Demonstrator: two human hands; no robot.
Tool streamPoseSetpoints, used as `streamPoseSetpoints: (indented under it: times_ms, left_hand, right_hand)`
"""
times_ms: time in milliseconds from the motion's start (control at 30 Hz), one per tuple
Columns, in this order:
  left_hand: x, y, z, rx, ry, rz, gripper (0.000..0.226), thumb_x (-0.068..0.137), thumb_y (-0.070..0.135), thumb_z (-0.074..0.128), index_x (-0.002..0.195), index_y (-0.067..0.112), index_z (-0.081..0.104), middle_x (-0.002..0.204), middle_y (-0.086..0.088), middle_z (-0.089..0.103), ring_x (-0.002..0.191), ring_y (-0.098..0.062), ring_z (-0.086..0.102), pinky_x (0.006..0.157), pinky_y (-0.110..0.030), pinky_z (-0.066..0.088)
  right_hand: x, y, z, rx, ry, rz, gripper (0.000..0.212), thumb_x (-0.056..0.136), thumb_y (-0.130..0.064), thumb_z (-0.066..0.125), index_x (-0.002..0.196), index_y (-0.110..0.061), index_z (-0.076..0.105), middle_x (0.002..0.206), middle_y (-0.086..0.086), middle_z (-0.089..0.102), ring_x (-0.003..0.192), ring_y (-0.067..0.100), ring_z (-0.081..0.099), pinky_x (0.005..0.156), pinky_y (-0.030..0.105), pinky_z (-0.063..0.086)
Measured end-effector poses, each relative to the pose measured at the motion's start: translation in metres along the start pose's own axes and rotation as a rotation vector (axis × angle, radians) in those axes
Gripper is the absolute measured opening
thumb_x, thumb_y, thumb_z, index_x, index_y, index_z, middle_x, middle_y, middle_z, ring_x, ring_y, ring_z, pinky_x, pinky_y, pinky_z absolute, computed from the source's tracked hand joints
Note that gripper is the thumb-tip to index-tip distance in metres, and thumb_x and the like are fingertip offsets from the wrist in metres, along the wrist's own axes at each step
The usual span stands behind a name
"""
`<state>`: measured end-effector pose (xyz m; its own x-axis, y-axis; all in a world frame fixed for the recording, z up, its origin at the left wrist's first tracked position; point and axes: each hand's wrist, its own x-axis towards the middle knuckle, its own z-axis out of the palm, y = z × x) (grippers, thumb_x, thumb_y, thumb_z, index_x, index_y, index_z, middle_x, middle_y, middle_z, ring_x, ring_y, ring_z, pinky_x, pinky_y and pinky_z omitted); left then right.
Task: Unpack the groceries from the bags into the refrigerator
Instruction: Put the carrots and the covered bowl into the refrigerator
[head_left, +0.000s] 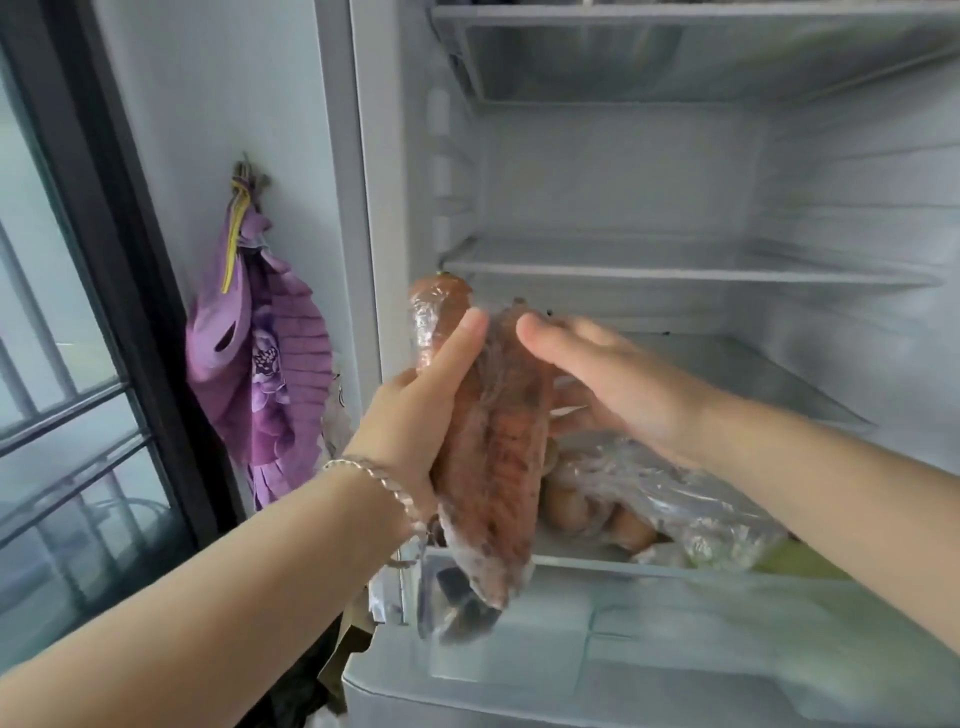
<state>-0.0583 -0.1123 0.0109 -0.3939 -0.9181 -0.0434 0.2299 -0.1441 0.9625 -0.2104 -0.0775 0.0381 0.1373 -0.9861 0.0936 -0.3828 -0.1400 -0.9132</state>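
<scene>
Refrigerator stands open, its interior filling 12 to 3 o'clock of our view, with a glass shelf at mid-height. Bag of carrots is at centre, held upright just in front of the compartment's left edge; an orange end points toward 12 o'clock and the loose plastic tail hangs toward 6. Dark marks on the wrap are too blurred for us to read. Left hand, in from 8 o'clock, grips the bag's left side, thumb laid up the front; chain bracelet on that wrist. Right hand, in from 4 o'clock, lies at the bag's right side, thumb straight, fingers partly hidden behind the plastic; we cannot tell whether it grips or only touches. Toward 4 o'clock a clear bag of brown rounded items lies on the lower shelf. Purple cloth hangs on the wall at 9 o'clock, with a window further left
</scene>
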Motion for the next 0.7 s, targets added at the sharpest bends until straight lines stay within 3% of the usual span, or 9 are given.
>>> streamPoseSetpoints:
  times_ms: [100, 200, 233, 333, 400, 500, 567, 633, 700]
  left_hand:
    - [0.02, 0.013, 0.032, -0.165, 0.007, 0.036, 0.055, 0.075, 0.052, 0.065, 0.115, 0.014, 0.063, 0.103, -0.006, 0.073, 0.091, -0.021, 0.071, 0.07, -0.032, 0.056]
    - [0.033, 0.032, 0.058, -0.257, -0.118, 0.007, 0.043, 0.093, 0.036, 0.05, 0.126, 0.009, 0.057, 0.124, -0.013, 0.063, 0.113, -0.028, 0.061, 0.091, -0.037, 0.05]
    - [0.038, 0.041, 0.064, -0.221, -0.162, 0.021, 0.044, 0.095, 0.032, 0.047, 0.13, 0.006, 0.052, 0.129, -0.015, 0.058, 0.119, -0.03, 0.056, 0.097, -0.039, 0.045]
    - [0.05, 0.077, 0.076, -0.066, -0.26, 0.137, 0.037, 0.097, 0.024, 0.041, 0.126, 0.004, 0.054, 0.125, -0.016, 0.061, 0.116, -0.028, 0.057, 0.095, -0.035, 0.046]
    - [0.054, 0.105, 0.083, 0.145, -0.265, 0.293, 0.036, 0.096, 0.032, 0.039, 0.114, 0.009, 0.061, 0.115, -0.012, 0.066, 0.109, -0.025, 0.061, 0.093, -0.036, 0.048]
    - [0.063, 0.143, 0.089, 0.59, 0.054, 0.749, 0.048, 0.084, 0.057, 0.041, 0.082, 0.017, 0.068, 0.091, 0.0, 0.07, 0.094, -0.018, 0.064, 0.079, -0.034, 0.049]
    - [0.072, 0.165, 0.089, 0.788, 0.323, 1.043, 0.04, 0.092, 0.04, 0.043, 0.08, 0.009, 0.066, 0.092, -0.003, 0.063, 0.091, -0.023, 0.059, 0.077, -0.033, 0.044]
    - [0.088, 0.179, 0.085, 0.974, 0.501, 1.136, 0.023, 0.095, 0.018, 0.043, 0.093, 0.005, 0.061, 0.107, -0.007, 0.054, 0.095, -0.029, 0.055, 0.08, -0.034, 0.044]
    - [0.106, 0.187, 0.081, 1.163, 0.52, 1.077, 0.021, 0.095, 0.013, 0.039, 0.098, 0.003, 0.057, 0.116, -0.013, 0.051, 0.101, -0.034, 0.052, 0.085, -0.037, 0.041]
  right_hand:
    - [0.003, 0.004, -0.004, -0.212, 0.045, -0.003, 0.043, 0.068, -0.039, 0.08, 0.103, -0.029, 0.056, 0.093, -0.015, 0.066, 0.081, -0.008, 0.063, 0.077, 0.013, 0.051]
    - [0.021, 0.006, -0.012, -0.3, 0.163, -0.074, 0.079, 0.043, -0.049, 0.082, 0.114, -0.023, 0.059, 0.103, -0.007, 0.07, 0.098, 0.008, 0.066, 0.091, 0.032, 0.053]
    - [0.027, 0.002, -0.021, -0.281, 0.207, -0.111, 0.08, 0.039, -0.051, 0.081, 0.113, -0.024, 0.062, 0.103, -0.007, 0.071, 0.098, 0.009, 0.066, 0.091, 0.034, 0.053]
    - [0.029, -0.02, -0.056, -0.285, 0.397, -0.179, 0.048, 0.05, -0.04, 0.083, 0.094, -0.027, 0.067, 0.092, -0.008, 0.071, 0.089, 0.01, 0.067, 0.079, 0.028, 0.054]
    - [0.025, -0.04, -0.079, -0.363, 0.51, -0.244, 0.044, 0.055, -0.036, 0.079, 0.095, -0.025, 0.062, 0.086, -0.009, 0.068, 0.082, 0.011, 0.064, 0.062, 0.023, 0.048]
    - [0.021, -0.07, -0.107, -0.472, 0.686, -0.342, 0.034, 0.061, -0.037, 0.073, 0.089, -0.029, 0.056, 0.079, -0.014, 0.062, 0.073, 0.006, 0.059, 0.056, 0.017, 0.04]
    - [0.02, -0.096, -0.124, -0.49, 0.763, -0.444, 0.026, 0.063, -0.036, 0.073, 0.078, -0.031, 0.052, 0.07, -0.017, 0.059, 0.064, -0.003, 0.054, 0.054, 0.014, 0.038]
    - [0.026, -0.12, -0.139, -0.547, 0.81, -0.536, 0.032, 0.063, -0.038, 0.074, 0.087, -0.031, 0.054, 0.072, -0.016, 0.059, 0.063, 0.0, 0.056, 0.058, 0.017, 0.037]
    - [0.036, -0.144, -0.155, -0.722, 0.852, -0.548, 0.051, 0.064, -0.04, 0.075, 0.11, -0.034, 0.054, 0.093, -0.007, 0.057, 0.083, 0.011, 0.056, 0.067, 0.016, 0.033]
